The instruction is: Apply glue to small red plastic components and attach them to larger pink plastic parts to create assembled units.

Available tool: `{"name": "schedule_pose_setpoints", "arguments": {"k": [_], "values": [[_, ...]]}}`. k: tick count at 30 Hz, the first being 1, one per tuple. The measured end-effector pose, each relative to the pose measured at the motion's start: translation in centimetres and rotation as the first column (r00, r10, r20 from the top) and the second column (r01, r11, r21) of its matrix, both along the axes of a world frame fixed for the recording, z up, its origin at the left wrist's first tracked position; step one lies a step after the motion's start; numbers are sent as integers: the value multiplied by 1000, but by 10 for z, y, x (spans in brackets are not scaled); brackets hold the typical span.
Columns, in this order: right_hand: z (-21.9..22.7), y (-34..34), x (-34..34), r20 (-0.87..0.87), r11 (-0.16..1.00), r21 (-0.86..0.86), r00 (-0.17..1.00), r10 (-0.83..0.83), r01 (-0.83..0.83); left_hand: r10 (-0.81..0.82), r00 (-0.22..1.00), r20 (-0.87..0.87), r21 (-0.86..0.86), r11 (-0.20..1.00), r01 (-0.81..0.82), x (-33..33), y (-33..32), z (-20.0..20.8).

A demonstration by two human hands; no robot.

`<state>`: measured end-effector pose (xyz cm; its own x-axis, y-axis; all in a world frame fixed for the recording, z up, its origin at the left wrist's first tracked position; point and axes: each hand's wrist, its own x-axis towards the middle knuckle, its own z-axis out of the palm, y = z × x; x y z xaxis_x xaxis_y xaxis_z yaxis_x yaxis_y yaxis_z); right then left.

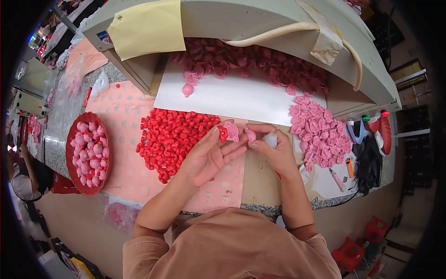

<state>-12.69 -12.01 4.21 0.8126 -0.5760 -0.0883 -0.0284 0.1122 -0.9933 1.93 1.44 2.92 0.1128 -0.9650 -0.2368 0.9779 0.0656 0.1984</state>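
Observation:
In front of my chest, my left hand [202,162] is turned palm up. Its thumb and forefinger grip a small red plastic piece [223,135] and a pink shell-shaped piece [232,132], which touch each other. Close by on the right, my right hand [278,158] pinches a pink cupped piece [250,136] between thumb and forefinger. A whitish squeeze bottle [270,139] is tucked in that same hand, partly hidden by the fingers. Beside my left hand spreads a pile of small red pieces [162,137]. Pink shell pieces [320,130] are heaped to the right of my right hand.
A red bowl [70,163] of pink-and-red assembled pieces stands at left. Ahead, a grey-green machine housing [260,21] arches over white paper [223,100] and more pink pieces [278,69]. An orange lighter [349,168] and black gloves [368,162] lie at right.

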Motion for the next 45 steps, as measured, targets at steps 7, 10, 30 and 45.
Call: {"name": "schedule_pose_setpoints", "arguments": {"k": [7,10,30,45], "values": [[-1,8,-1,112,975,-143,982,-154,169,12,981,193,47,999,-21,-4,-1,0],[0,11,1,143,906,-398,985,-95,146,-5,974,224,53,999,-7,-6,-1,-4],[-3,18,8,103,770,-630,993,-51,104,-27,947,320,88,996,-1,-10,-1,-10],[-3,18,6,114,940,-333,993,-41,77,42,923,382,87,993,-82,-12,-2,-6]]}}
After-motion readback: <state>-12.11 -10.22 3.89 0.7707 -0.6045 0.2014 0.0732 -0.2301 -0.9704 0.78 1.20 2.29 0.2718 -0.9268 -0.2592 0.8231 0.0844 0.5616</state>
